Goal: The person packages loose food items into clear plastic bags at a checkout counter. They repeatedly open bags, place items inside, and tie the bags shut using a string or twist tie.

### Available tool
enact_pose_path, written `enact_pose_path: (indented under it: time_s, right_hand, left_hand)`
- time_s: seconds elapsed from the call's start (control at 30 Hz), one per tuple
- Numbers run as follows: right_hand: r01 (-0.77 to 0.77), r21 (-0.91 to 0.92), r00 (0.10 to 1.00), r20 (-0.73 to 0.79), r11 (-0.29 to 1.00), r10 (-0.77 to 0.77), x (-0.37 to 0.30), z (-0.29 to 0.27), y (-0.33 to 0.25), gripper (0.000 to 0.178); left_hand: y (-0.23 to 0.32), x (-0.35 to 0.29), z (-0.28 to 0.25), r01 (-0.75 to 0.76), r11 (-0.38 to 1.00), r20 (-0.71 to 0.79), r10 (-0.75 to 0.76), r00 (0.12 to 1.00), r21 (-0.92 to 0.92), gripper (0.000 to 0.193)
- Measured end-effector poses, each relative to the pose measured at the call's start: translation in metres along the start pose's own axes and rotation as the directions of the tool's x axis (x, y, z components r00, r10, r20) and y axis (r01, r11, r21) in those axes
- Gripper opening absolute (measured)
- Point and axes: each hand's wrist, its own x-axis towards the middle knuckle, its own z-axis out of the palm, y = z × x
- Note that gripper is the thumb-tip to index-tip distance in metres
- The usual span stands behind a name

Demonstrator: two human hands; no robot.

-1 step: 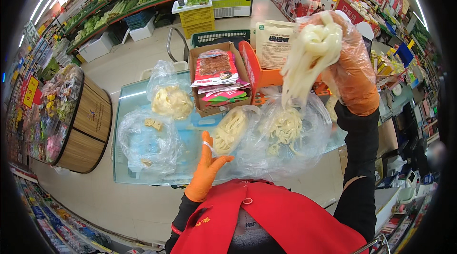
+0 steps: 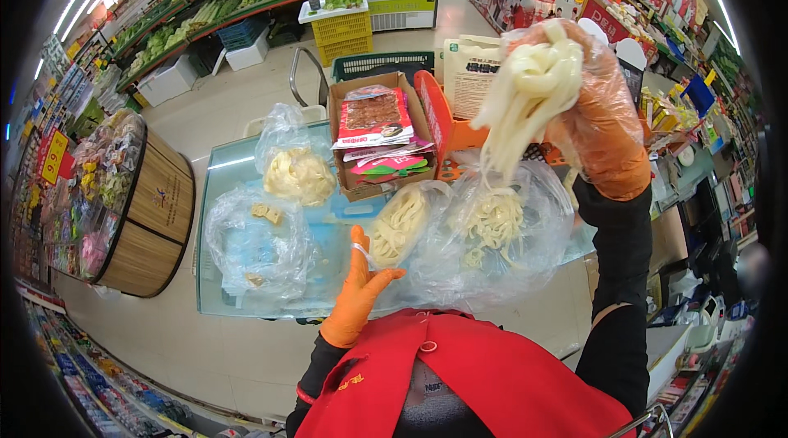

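Note:
My right hand [image 2: 609, 122], in an orange glove under loose clear plastic, is raised at the right and closed on a bundle of wide pale noodles [image 2: 538, 81]. The strands dangle over an open clear plastic bag [image 2: 542, 249] with more noodles [image 2: 495, 218] in it. Low at centre, my orange-gloved left hand [image 2: 351, 298] has its thumb and forefinger apart. A thin white edge of the small plastic bag [image 2: 402, 229] runs across its forefinger. That bag has noodles inside and lies just right of the fingers.
On the glass table [image 2: 215, 274] are a bag of pale yellow food [image 2: 298, 177] and a bag with small tan pieces [image 2: 265, 213]. Behind them stand a cardboard box [image 2: 346, 183] of packets and an orange basket [image 2: 464, 136]. A round wooden display [image 2: 148, 208] stands left.
My right hand and its noodles have shifted slightly left. The left hand stays by the small bag.

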Motion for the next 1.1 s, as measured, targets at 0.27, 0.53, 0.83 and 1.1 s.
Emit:
enact_pose_path:
  time_s: [0.27,0.53,0.83,1.1]
  right_hand:
    - [-0.284,0.048,0.957,0.075,0.958,0.280,-0.002,0.040,0.048,0.035]
    - [-0.591,-0.163,0.778,0.146,0.790,0.612,-0.059,0.031,0.202,0.033]
    - [0.129,-0.906,0.839,0.316,0.403,0.442,-0.076,-0.036,0.281,0.044]
    - [-0.261,-0.779,0.828,0.124,0.571,0.547,-0.066,-0.034,0.241,0.028]
  left_hand:
    - [0.001,0.000,-0.003,-0.004,0.997,0.029,0.001,1.000,0.080,0.099]
    - [0.004,0.002,-0.001,-0.045,0.998,-0.004,0.045,0.999,0.035,0.098]
    - [0.002,0.003,-0.004,-0.066,0.997,-0.028,0.065,0.998,-0.027,0.099]
    - [0.027,0.032,-0.032,-0.178,0.975,-0.020,0.177,0.984,-0.133,0.076]
